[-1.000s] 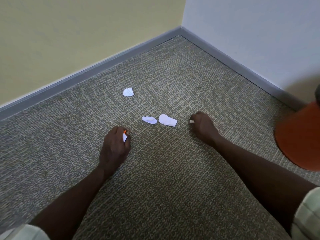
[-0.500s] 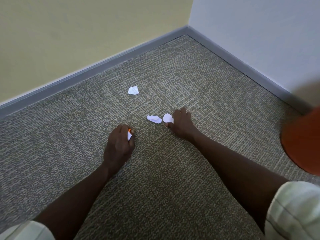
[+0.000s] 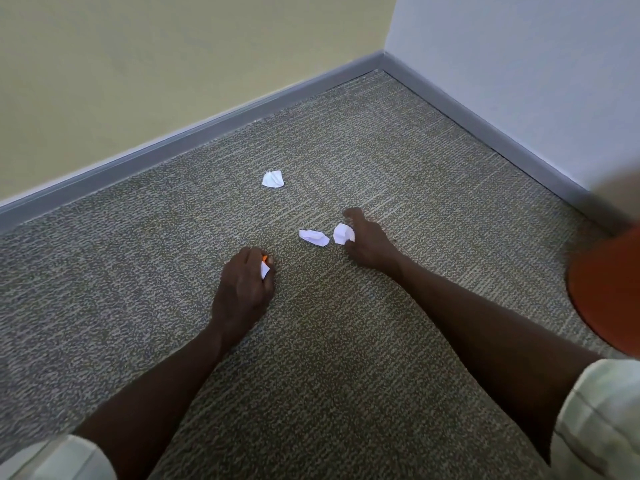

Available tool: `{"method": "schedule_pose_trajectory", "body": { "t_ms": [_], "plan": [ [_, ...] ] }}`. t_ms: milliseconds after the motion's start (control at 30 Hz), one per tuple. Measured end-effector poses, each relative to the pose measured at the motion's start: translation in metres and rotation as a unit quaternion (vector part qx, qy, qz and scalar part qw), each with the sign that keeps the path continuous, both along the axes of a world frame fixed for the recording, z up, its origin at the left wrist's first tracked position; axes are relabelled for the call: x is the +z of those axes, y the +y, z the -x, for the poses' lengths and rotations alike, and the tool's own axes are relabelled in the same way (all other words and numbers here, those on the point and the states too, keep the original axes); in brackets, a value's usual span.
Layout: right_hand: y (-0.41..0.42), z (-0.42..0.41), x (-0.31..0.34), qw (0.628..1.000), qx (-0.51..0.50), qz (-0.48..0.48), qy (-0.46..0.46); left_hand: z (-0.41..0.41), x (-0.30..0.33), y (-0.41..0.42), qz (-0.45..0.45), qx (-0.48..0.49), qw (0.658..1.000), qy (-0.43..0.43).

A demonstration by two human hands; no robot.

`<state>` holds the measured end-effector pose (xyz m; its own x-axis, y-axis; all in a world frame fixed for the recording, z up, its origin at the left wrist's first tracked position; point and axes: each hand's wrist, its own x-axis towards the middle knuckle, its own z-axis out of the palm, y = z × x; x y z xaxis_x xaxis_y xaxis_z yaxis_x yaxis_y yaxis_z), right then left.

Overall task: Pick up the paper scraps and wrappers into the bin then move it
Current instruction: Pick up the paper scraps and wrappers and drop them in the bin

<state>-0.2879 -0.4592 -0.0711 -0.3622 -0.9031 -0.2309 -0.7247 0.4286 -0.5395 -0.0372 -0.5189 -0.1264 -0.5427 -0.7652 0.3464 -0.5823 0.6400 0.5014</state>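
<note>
Paper scraps lie on the carpet in the corner: one crumpled piece is pinched in our right hand, a flat one sits just beside it, and a third lies well apart, nearer the baseboard. Our left hand is curled around white paper and an orange wrapper. The orange bin stands at the right edge, blurred. We should close the right fingers fully before lifting, then gather the neighbouring flat scrap, so we likely make fewer trips to the bin.
</note>
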Motion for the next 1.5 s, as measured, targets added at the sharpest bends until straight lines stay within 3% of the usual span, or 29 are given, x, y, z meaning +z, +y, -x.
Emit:
{"method": "schedule_pose_trajectory", "body": {
  "t_ms": [133, 367, 533, 667, 867, 967, 1167, 1367, 1500],
  "plan": [
    [-0.014, -0.015, 0.006, 0.997, 0.033, 0.064, -0.003, 0.000, -0.001, 0.000, -0.001, 0.000, 1.000, -0.002],
    [-0.024, -0.045, -0.020, 0.985, 0.154, 0.063, 0.049, -0.001, -0.003, -0.001, 0.013, 0.003, 1.000, -0.012],
    [-0.021, -0.050, -0.024, 0.980, 0.144, 0.101, 0.093, 0.001, -0.005, -0.003, 0.011, 0.016, 1.000, -0.024],
    [-0.030, -0.043, -0.022, 0.988, 0.099, 0.115, 0.017, 0.001, -0.004, -0.002, 0.016, 0.021, 0.999, -0.024],
    [-0.070, -0.032, -0.016, 0.994, 0.084, 0.070, 0.007, 0.000, -0.003, -0.003, -0.003, 0.019, 0.999, -0.033],
    [-0.099, -0.028, -0.009, 0.991, 0.121, 0.059, 0.009, 0.001, -0.002, -0.003, -0.008, 0.013, 0.999, -0.035],
    [-0.145, -0.039, -0.011, 0.977, 0.186, 0.052, 0.086, 0.003, -0.002, -0.002, 0.014, 0.021, 0.999, -0.042],
    [-0.168, -0.046, -0.009, 0.964, 0.201, -0.003, 0.173, 0.003, -0.002, 0.000, 0.011, 0.019, 0.999, -0.041],
    [-0.180, -0.049, -0.001, 0.966, 0.181, -0.036, 0.180, 0.001, -0.002, 0.000, -0.009, 0.009, 0.999, -0.033]
  ]
}}
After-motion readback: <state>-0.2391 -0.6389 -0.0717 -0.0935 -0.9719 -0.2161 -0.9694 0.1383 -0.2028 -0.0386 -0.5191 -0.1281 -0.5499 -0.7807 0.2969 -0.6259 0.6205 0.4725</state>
